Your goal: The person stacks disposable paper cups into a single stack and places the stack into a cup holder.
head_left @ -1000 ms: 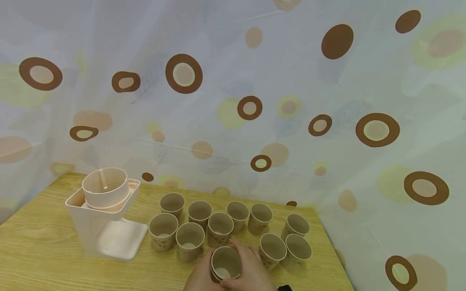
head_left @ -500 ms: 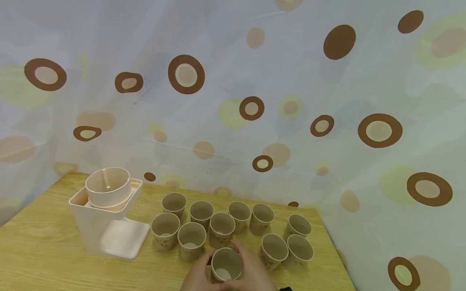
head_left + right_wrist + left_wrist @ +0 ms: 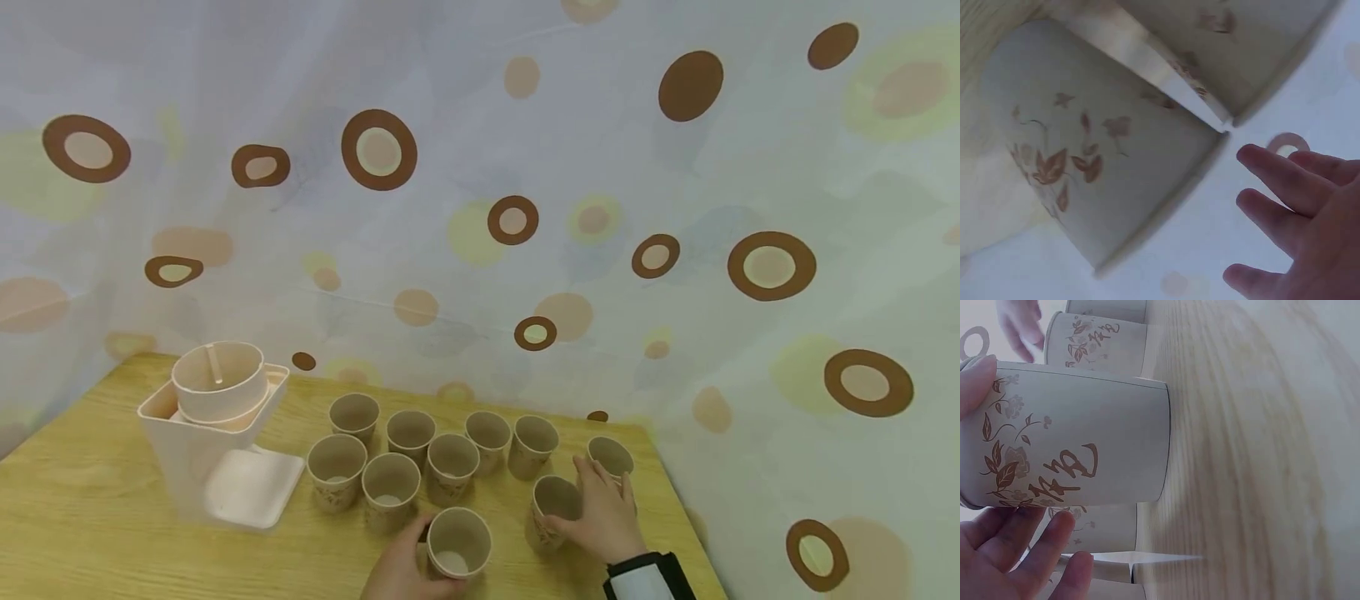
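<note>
My left hand (image 3: 405,565) grips a beige paper cup (image 3: 459,546) standing upright at the front of the table. In the left wrist view the thumb is on one side of this cup (image 3: 1072,437), near its rim, and the fingers are on the other. Brown flowers and characters are printed on its wall. My right hand (image 3: 609,517) is over the right-hand cups, thumb by the rim of another paper cup (image 3: 553,521) and fingers near the rear cup (image 3: 611,454). It hides the cup between them. In the right wrist view its fingers (image 3: 1272,222) are spread, apart from the rim.
Several more upright paper cups (image 3: 390,492) stand in loose rows behind my left hand. At the left is a white plastic stand (image 3: 180,467) with a round open top (image 3: 217,400) and flat base. A patterned sheet (image 3: 450,100) hangs behind the wooden table (image 3: 90,517).
Both hands were around the front cup. My right hand has let go and moved right, to the right-hand cups. My left hand stays on the front cup, which has shifted slightly left.
</note>
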Demonstrator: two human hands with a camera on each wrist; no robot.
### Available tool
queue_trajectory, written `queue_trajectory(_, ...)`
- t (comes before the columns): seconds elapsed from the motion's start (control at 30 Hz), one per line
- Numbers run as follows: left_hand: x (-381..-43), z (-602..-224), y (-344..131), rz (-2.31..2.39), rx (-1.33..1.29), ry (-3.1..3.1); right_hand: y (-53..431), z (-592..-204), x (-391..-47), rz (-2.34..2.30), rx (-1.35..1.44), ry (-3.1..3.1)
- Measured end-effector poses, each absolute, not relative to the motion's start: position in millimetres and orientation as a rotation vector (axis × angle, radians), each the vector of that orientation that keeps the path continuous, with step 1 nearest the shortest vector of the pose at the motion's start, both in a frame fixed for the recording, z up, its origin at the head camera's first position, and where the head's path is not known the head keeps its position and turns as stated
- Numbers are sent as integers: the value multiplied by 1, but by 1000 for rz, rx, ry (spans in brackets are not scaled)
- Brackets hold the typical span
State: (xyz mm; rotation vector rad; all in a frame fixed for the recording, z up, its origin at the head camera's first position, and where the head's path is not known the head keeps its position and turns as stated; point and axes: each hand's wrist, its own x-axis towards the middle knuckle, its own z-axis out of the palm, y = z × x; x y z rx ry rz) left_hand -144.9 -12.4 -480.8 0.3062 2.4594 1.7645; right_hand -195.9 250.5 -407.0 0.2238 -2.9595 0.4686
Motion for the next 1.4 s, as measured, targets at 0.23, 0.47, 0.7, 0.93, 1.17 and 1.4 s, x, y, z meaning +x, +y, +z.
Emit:
queue_trajectory(0.23, -147, -480, -11, 1728, 335, 2582, 251, -421, -206, 327, 310, -2948)
queue_trajectory(0.47, -144, -480, -10, 1731, 355, 2586, 241, -416, -193, 443, 358, -2879)
queue_trajectory(0.7, -146, -479, -10, 1718, 339, 2574, 228, -407, -184, 482, 440, -2770)
queue_trajectory(0.93, -151, -479, -14, 1700, 299, 2531, 221, -401, -178, 598, 445, -2789)
queue_trajectory(1.17, -155, -483, -14, 1739, 329, 2535, 219, -400, -172, 786, 421, -2844)
queue_trajectory(1.4, -155, -488, -11, 1835, 370, 2492, 215, -396, -167, 821, 426, -2809)
